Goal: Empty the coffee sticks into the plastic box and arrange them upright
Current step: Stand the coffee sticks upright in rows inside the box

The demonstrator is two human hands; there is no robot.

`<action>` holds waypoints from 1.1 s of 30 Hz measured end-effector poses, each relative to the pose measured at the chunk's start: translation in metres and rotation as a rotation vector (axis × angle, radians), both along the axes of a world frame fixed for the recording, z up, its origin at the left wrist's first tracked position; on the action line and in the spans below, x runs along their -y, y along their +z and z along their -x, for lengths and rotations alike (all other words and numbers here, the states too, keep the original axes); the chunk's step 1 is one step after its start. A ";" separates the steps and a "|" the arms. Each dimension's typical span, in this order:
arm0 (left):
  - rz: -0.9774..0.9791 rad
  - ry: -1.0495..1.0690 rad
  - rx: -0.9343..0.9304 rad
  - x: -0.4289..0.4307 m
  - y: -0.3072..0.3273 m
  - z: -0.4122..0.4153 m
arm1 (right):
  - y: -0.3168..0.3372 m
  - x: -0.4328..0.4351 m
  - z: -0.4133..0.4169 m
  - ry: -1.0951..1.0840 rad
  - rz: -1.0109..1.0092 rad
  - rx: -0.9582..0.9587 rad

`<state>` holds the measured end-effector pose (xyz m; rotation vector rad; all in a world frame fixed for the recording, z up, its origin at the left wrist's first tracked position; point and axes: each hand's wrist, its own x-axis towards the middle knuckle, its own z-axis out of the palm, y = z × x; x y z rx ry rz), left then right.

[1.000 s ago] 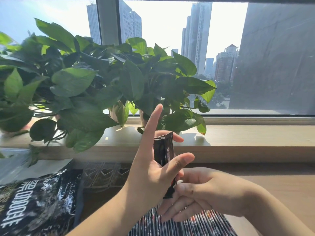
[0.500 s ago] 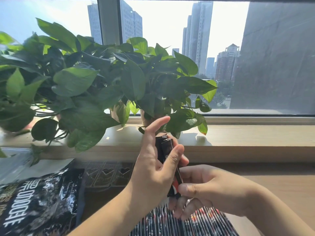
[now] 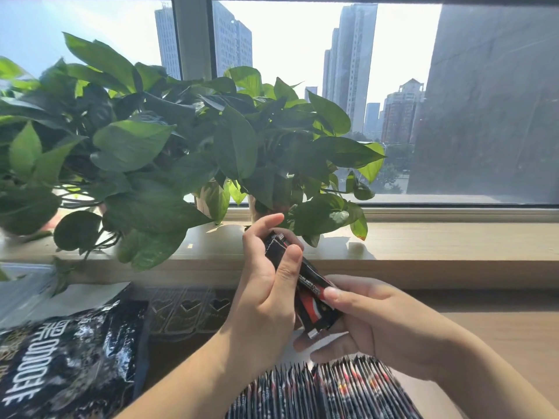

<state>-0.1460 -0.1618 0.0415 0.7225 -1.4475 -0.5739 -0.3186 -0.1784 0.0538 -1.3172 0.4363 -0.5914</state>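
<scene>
A small bundle of black coffee sticks point(image 3: 311, 293) with red and white print is held in the air, tilted with its top to the left. My left hand point(image 3: 266, 294) wraps the upper part, thumb across the front. My right hand point(image 3: 372, 322) pinches the lower end. Below my hands, a row of coffee sticks point(image 3: 326, 391) stands upright, packed side by side; the plastic box around them cannot be made out. The black coffee bag point(image 3: 63, 361) with white lettering lies at the lower left.
Leafy potted plants point(image 3: 169, 152) fill the windowsill point(image 3: 438, 240) at the left and middle, with leaves hanging over the desk's back edge. A clear embossed plastic piece point(image 3: 187, 309) lies beside the bag. The wooden desk point(image 3: 499, 337) extends to the right.
My left hand has closed from spread fingers to a grip around the sticks. The bundle has tipped from upright to slanted, and my right hand has moved its grip to the lower end.
</scene>
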 end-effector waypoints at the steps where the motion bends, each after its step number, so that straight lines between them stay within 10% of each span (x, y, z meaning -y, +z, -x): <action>1: 0.019 0.016 0.029 -0.001 0.000 0.000 | 0.000 0.000 0.001 0.018 -0.005 0.013; 10: 0.107 0.203 0.257 -0.004 0.002 0.003 | -0.002 0.003 0.005 0.005 -0.010 0.096; 23: -0.224 -0.202 0.265 -0.001 0.011 -0.033 | 0.003 0.006 0.014 -0.182 0.284 -0.203; 33: 0.142 0.010 0.601 -0.007 0.006 -0.042 | 0.007 0.004 0.015 -0.143 0.287 -0.258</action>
